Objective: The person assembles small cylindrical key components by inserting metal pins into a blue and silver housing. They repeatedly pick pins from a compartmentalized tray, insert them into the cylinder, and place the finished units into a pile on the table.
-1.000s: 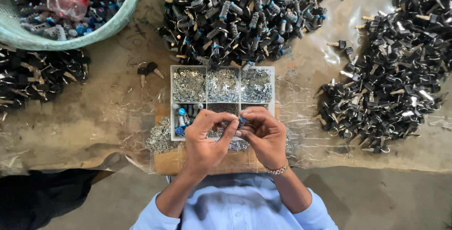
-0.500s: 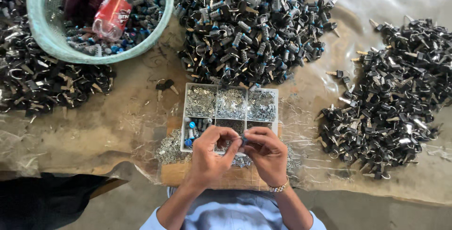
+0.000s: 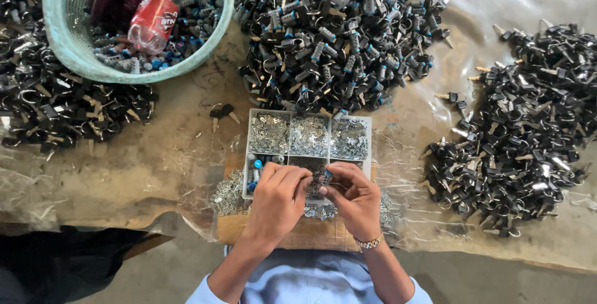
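Both hands are working right over the divided tray (image 3: 309, 116), fingertips pinched together on one tiny part (image 3: 326, 177) with a bit of blue showing. The left hand (image 3: 278, 201) is curling in on it and the right hand (image 3: 356, 197) is pinching from the other side. It's looking light, hard and a bit slippery, so I'm guessing a fingertip grip on the ends is best. Piles of keys (image 3: 522, 136) are sitting around, and a basin (image 3: 74, 49) up left.

A brown counter (image 3: 174, 161) under crinkled clear plastic sheeting (image 3: 435, 154) fills the frame; grey concrete floor (image 3: 497, 282) runs along the bottom edge, evenly lit.
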Motion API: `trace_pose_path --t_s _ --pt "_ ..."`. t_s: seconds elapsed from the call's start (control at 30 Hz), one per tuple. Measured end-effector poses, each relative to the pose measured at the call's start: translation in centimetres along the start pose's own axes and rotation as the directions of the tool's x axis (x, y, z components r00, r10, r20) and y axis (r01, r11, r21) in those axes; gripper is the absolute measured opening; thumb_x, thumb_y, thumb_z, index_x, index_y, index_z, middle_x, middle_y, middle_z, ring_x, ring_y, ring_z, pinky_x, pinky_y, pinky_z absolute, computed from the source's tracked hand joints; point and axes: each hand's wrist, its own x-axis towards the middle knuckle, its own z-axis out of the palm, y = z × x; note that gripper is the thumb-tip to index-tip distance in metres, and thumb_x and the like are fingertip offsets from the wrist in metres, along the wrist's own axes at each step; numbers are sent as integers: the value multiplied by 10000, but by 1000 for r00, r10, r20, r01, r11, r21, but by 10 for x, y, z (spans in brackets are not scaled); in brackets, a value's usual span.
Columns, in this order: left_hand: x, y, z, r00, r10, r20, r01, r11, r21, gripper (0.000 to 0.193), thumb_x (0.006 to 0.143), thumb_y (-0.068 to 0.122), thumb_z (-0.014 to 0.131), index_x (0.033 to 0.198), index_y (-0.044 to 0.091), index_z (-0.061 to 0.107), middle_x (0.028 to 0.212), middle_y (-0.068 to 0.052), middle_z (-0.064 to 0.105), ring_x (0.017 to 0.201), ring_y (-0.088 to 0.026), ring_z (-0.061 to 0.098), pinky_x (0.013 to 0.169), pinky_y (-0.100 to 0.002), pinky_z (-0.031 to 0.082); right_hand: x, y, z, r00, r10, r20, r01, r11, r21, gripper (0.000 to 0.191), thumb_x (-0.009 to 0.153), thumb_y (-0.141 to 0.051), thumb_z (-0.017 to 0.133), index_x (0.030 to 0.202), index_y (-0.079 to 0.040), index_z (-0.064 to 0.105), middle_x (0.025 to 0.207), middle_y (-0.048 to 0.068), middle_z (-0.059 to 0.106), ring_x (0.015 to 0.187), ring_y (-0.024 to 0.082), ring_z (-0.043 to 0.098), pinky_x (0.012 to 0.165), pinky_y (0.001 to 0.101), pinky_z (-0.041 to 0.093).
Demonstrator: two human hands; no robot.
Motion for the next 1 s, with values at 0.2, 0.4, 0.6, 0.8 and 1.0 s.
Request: trace_pose_path --t_s 0.2,0.4,0.6,0.8,1.0 --pt "2 3 -2 998 -27 -51 27 1000 -13 105 873 53 746 969 43 705 972 -79 720 900 -306 612 794 -401 500 1 -2 1 1000 -8 24 8 1000 -1 385 806 147 771 1163 21 707 1268 90 651 1104 139 682 940 255 593" --pt "8 4 4 992 -35 124 -4 953 302 93 835 137 764 883 65 730 883 -77 701 862 -317 584 793 -437 473 1 -8 4 1000 -28 15 29 995 -94 383 797 138 787 1154 26 706 1244 75 661 1067 115 664 926 236 575" --pt "-3 1 3 991 -134 17 135 986 -102 135 894 48 753 1028 35 745 965 -62 737 872 -240 638 784 -355 532 -4 -5 2 999 40 -15 -41 998 -43 407 827 148 798 1199 23 694 1198 75 658 1018 108 653 890 233 575" --pt "-8 7 15 914 -396 88 381 762 -523 130 932 80 774 1022 -4 734 930 -55 777 840 -81 709 785 -239 576 -4 -1 2 999 -42 21 40 995 93 346 840 185 740 1140 29 667 1287 114 616 1145 163 672 978 283 602" --pt "-8 9 21 935 -352 45 326 802 -501 118 935 76 776 986 -16 723 895 -50 767 814 -76 714 772 -232 580 -7 5 1 998 -65 24 61 986 156 324 835 209 733 1103 35 680 1269 125 618 1146 191 685 968 325 646"
